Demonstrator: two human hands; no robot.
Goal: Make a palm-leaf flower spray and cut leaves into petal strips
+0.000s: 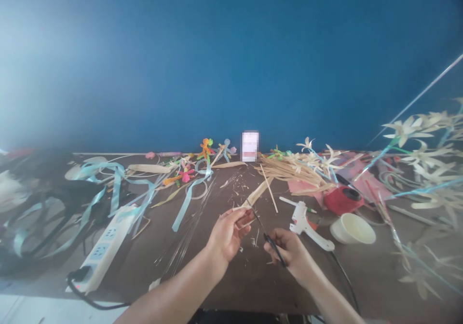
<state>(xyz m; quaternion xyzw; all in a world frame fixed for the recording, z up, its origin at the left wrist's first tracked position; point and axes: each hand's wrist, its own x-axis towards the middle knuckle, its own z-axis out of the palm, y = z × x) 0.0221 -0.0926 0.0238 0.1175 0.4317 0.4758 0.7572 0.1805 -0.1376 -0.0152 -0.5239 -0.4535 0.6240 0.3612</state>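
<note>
My left hand [227, 235] pinches the near end of a pale dried husk strip [260, 192] between thumb and fingers, just above the dark table. Black-handled scissors [270, 241] are in my right hand [291, 256], its fingers closed around the handles. Their blades point up and left and meet the strip beside my left fingertips. Whether the blades are apart or closed is too small to tell. Small pale scraps [240, 184] lie scattered on the table around the hands.
To the right are a white glue gun [304, 225], a cream cup [352, 228], a red roll [342, 199] and pale husk flowers [408, 128]. A husk pile [300, 172] lies behind. A power strip [104, 249] and blue ribbon [115, 182] occupy the left. A phone-like screen [250, 145] stands against the wall.
</note>
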